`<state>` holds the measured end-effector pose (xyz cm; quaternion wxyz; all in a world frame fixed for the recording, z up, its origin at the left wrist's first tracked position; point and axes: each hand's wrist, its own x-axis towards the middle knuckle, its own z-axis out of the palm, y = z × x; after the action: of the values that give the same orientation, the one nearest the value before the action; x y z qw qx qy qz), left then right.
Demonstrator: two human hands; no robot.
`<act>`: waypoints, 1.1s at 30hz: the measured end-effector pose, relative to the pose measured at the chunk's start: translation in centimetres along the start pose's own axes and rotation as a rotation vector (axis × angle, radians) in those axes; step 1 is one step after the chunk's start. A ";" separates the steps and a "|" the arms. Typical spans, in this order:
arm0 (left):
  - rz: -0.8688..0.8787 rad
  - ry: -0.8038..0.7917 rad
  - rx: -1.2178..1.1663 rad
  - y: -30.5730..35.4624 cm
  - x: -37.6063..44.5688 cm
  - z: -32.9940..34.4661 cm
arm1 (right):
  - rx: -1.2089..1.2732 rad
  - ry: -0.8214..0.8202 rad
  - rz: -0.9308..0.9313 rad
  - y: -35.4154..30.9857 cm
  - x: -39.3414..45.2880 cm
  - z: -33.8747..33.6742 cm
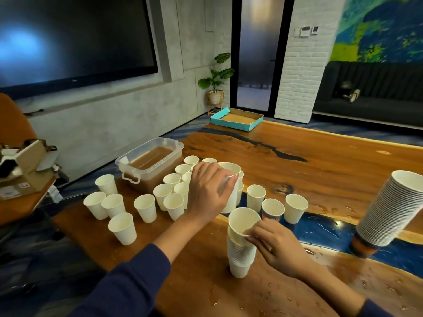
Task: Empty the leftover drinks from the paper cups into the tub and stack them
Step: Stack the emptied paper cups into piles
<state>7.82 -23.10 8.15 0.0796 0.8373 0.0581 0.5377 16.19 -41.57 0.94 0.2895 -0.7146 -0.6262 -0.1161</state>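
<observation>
A big dark screen (pixel 75 40) fills the grey concrete wall (pixel 128 115) on the left, catching a blue glare. A potted plant (pixel 216 81) stands in the corner beside a black-framed glass door (pixel 256 53). White brick (pixel 299 72) runs right of it, then a blue-green mural (pixel 380 28) above a dark sofa (pixel 370 92). The wooden surface (pixel 332 161) shows blue resin streaks, and an orange chair (pixel 13 120) sits far left.

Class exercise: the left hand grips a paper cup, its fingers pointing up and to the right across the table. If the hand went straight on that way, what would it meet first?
Probably the white cups standing just behind the held cup in the left hand; beyond them lies bare wooden table. Depth is hard to judge.
</observation>
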 end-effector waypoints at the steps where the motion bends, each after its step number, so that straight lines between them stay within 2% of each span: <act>1: -0.009 0.001 0.000 0.2 -0.1 0.0 | -0.003 -0.053 0.015 0.2 -0.3 0.3; 4: 0.015 -0.059 -0.057 0.5 -1.1 0.2 | -0.075 -0.134 0.057 0.5 -1.2 1.3; 8: 0.044 -0.172 -0.149 0.6 -4.2 0.9 | -0.049 -0.098 0.232 0.8 -2.1 2.0; 10: 0.055 -0.189 -0.178 0.8 -5.4 1.1 | 0.011 -0.105 0.325 1.1 -2.4 2.2; 13: 0.121 -0.192 -0.194 1.2 -6.3 1.1 | 0.069 -0.204 0.433 1.4 -2.6 2.3; 22: 0.222 -0.230 -0.165 0.8 -6.8 0.5 | 0.224 -0.263 0.556 1.0 -2.2 3.5; 27: 0.228 -0.394 -0.165 0.5 -8.0 0.8 | 0.387 -0.263 0.572 0.8 -1.9 4.7; 33: 0.192 -0.600 -0.164 0.0 -10.8 1.2 | 0.426 -0.242 0.651 -0.4 -1.8 5.2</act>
<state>4.46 -25.17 -1.99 0.1091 0.9509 -0.0906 0.2750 14.44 -40.16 -4.13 0.3770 -0.8079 -0.4070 0.1988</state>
